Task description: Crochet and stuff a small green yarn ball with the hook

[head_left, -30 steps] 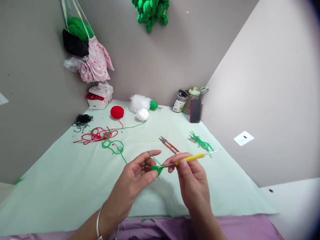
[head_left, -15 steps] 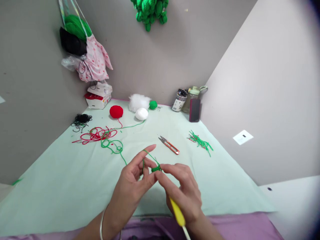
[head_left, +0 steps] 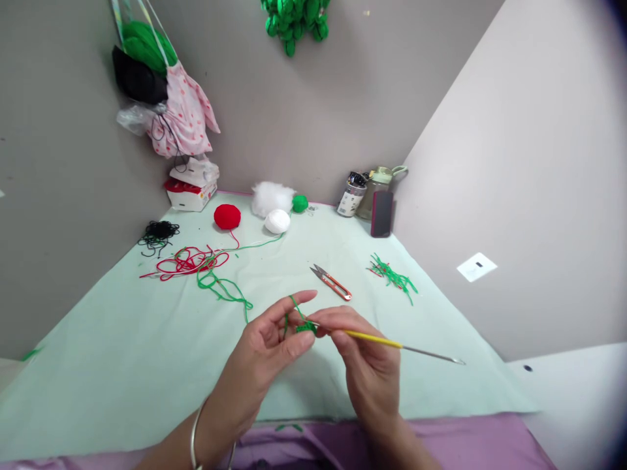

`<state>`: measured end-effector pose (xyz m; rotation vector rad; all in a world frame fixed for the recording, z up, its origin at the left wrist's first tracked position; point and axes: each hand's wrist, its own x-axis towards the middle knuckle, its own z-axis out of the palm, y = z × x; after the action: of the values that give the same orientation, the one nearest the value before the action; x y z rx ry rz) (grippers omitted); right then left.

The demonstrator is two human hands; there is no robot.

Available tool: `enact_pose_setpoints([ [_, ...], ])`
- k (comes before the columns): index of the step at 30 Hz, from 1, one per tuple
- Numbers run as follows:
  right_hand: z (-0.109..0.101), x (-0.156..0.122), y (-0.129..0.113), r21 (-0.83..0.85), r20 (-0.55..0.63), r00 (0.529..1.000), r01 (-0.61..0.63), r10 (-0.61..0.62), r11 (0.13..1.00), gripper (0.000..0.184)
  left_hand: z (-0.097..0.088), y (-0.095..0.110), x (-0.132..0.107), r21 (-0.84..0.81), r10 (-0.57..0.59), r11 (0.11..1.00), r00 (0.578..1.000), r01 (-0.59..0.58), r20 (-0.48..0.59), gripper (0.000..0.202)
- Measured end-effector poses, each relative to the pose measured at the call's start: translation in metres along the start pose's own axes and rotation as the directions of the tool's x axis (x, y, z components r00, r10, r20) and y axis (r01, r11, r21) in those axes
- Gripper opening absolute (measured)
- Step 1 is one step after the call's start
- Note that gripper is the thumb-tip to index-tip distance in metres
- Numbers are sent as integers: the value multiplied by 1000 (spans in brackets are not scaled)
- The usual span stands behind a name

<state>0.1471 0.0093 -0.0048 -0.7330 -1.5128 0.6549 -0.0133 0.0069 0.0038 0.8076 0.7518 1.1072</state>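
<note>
My left hand [head_left: 269, 349] pinches a small green crochet piece [head_left: 306, 328] between thumb and fingers. Green yarn [head_left: 296, 304] runs over its raised forefinger and down to the piece. A crochet hook [head_left: 375, 337] with a yellow handle is gripped in my right hand [head_left: 369, 359]; its front tip meets the green work, and its long metal rear end points right. My right fingertips are close beside the piece. Loose green yarn [head_left: 223, 289] lies tangled on the cloth beyond my left hand. Fingers partly hide the crochet piece and the hook's tip.
Orange-handled thread snips [head_left: 333, 283] lie ahead of my hands. Green yarn scraps [head_left: 393, 277] are to the right. Farther back are a red yarn ball [head_left: 227, 217], a white yarn ball [head_left: 277, 221], stuffing [head_left: 271, 198], a phone [head_left: 382, 214] and black yarn [head_left: 159, 237].
My right hand has turned the hook from pointing down toward me to lying nearly level, rear end to the right. The loose green yarn on the cloth has shifted right.
</note>
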Motion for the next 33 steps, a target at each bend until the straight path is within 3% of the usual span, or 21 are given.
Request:
enact_pose_setpoints([
  [3,1,-6,-1,-226,-10,992,119,-125,967,27,2,-3,1,-30,13,999,998,-15,-66,50],
  [5,0,-9,-2,-343,36,977,208,-208,916,34,2,-2,2,-120,-59,991,998,54,-38,49],
  [7,-2,-10,-2,-334,31,970,235,-239,913,34,0,1,3,-212,-138,967,990,141,32,41],
  [9,-5,-7,-1,-219,-53,983,161,-177,962,30,-2,4,5,-261,-153,951,986,166,68,32],
  [11,-7,-4,0,-32,-120,992,30,-33,999,24,-3,5,6,-237,-113,964,992,123,54,31],
  [13,-7,-2,2,106,-80,993,-76,85,991,19,-2,4,6,-141,-70,987,997,74,37,34],
  [16,-6,-1,4,142,-9,988,-150,153,978,15,-3,0,3,3,-21,1000,999,21,31,38],
  [23,-10,5,5,335,-42,938,-312,345,889,19,-6,3,1,105,-14,994,999,9,48,38],
  [28,-13,5,6,325,19,949,-302,314,896,21,-4,10,0,111,4,994,1000,-5,7,34],
  [33,-15,0,-1,59,14,990,-140,140,988,22,-7,9,0,163,46,986,999,-43,-12,32],
])
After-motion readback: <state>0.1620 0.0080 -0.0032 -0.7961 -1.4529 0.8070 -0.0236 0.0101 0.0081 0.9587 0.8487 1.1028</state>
